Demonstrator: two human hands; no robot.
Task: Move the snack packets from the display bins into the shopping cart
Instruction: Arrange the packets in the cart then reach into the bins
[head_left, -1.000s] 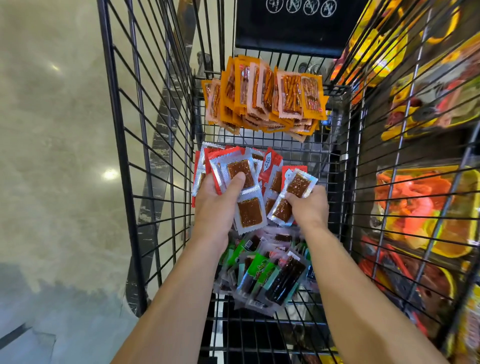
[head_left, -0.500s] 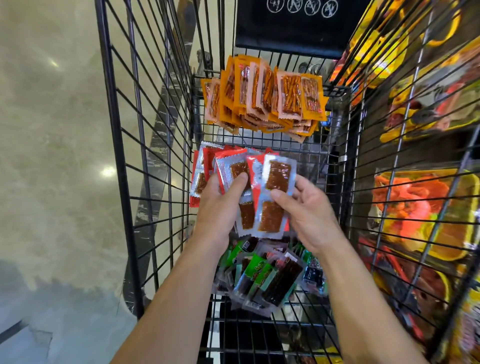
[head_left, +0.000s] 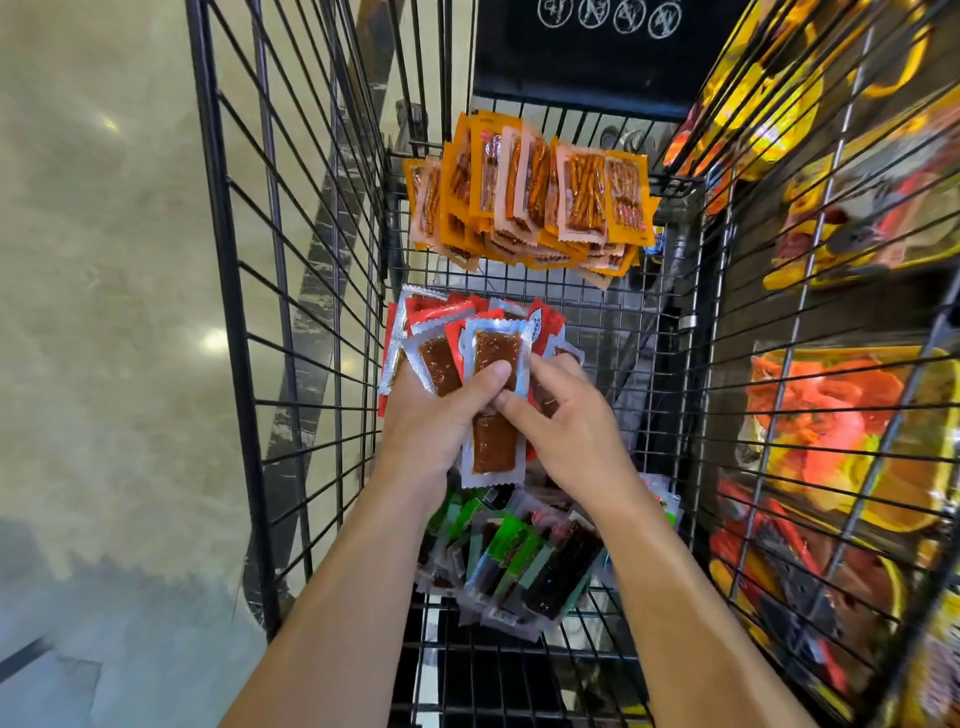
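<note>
Both my hands are inside the black wire shopping cart. My left hand grips a fanned stack of red and clear snack packets, thumb pressed on the top one. My right hand meets it from the right and pinches the same stack at a long clear packet with brown filling. A pile of orange packets lies at the cart's far end. Green and dark packets lie on the cart floor under my wrists.
Display bins with yellow and orange snack packs show through the cart's right wall. A black sign panel hangs at the cart's far end. Shiny beige floor lies to the left.
My right hand brought its packets leftward and merged them onto the stack in my left hand. The two hands now touch over one stack.
</note>
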